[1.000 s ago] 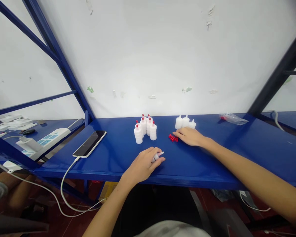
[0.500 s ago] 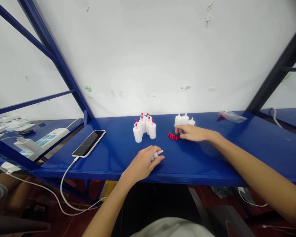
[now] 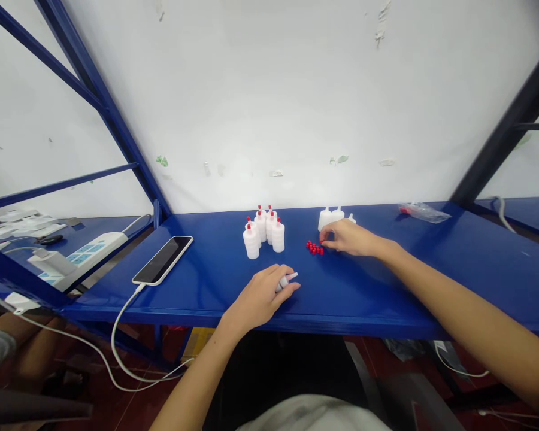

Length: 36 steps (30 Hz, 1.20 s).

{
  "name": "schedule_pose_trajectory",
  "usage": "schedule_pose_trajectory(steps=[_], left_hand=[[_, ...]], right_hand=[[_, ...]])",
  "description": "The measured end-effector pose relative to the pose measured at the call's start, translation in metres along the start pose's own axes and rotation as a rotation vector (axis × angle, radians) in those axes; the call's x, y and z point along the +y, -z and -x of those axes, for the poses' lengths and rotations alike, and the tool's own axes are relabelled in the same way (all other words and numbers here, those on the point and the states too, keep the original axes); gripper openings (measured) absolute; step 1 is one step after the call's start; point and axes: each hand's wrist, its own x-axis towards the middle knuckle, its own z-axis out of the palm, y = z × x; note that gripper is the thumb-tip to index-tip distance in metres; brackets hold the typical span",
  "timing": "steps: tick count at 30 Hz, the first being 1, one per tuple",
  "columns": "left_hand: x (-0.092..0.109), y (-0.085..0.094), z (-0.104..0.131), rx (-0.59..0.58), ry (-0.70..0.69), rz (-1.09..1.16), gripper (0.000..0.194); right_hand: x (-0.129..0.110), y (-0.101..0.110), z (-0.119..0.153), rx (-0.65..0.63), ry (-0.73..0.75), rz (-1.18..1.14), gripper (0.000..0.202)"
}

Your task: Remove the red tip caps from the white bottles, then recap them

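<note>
My left hand point(image 3: 263, 294) is closed around a small white dropper bottle point(image 3: 282, 283), whose bare pointed nozzle sticks out to the right past the fingers. At the pile of small red caps point(image 3: 315, 248), my right hand point(image 3: 347, 237) pinches one red cap point(image 3: 322, 242) between thumb and fingertips; the fingers cover much of it. Behind that hand stand white bottles with uncapped nozzles point(image 3: 326, 216), one partly hidden. To the left, several white bottles with red tips point(image 3: 251, 242) stand upright in a group.
A phone point(image 3: 164, 261) with a white charging cable lies on the left of the blue tabletop point(image 3: 215, 263). A clear plastic bag point(image 3: 426, 212) with something red sits at the back right. A power strip point(image 3: 83, 254) lies beyond the left edge. Another person's arm point(image 3: 22, 353) shows at lower left.
My right hand has lifted slightly, its fingertips closing on a red cap at the right side of the pile. My left hand holds its bottle in the same place.
</note>
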Motion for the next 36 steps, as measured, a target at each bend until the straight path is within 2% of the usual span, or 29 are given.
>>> schedule_pose_trajectory(steps=[5,10,13,17,22,25,27,29,30,32,34,36], left_hand=[[0.000,0.000,0.000,0.002,-0.001,-0.002,0.026],[0.000,0.000,0.000,0.000,-0.007,-0.002,0.027],[0.001,0.001,0.000,-0.002,-0.003,-0.001,0.027],[0.002,0.001,0.000,0.000,-0.007,0.008,0.028],[0.000,0.000,0.000,0.015,-0.007,0.025,0.027],[-0.001,-0.001,0.001,0.016,-0.006,0.047,0.027],[-0.002,-0.001,0.001,0.034,-0.020,0.074,0.035],[-0.003,-0.002,0.002,0.066,-0.017,0.084,0.048],[-0.003,-0.002,0.002,0.081,-0.004,0.078,0.051],[-0.003,-0.002,0.002,0.087,0.026,0.045,0.041],[-0.002,-0.001,0.002,0.062,0.037,0.008,0.026],[-0.001,0.000,0.001,0.034,0.032,-0.015,0.026]], right_hand=[[-0.006,-0.002,-0.001,0.003,0.062,0.058,0.020],[-0.007,-0.002,0.000,-0.022,0.085,-0.016,0.025],[-0.012,0.001,0.003,0.036,0.086,-0.043,0.026],[-0.039,0.002,0.011,0.155,0.103,-0.149,0.017],[-0.083,-0.019,0.020,-0.014,0.276,-0.422,0.031],[-0.096,-0.031,0.021,-0.017,0.322,-0.479,0.032],[-0.097,-0.032,0.020,0.017,0.340,-0.473,0.033],[-0.091,-0.028,0.018,0.106,0.348,-0.418,0.033],[-0.086,-0.023,0.017,0.192,0.339,-0.367,0.033],[-0.069,-0.010,0.014,0.430,0.265,-0.220,0.035],[-0.044,0.007,0.012,0.709,0.080,-0.040,0.038],[-0.015,0.024,0.012,0.832,-0.152,0.102,0.041]])
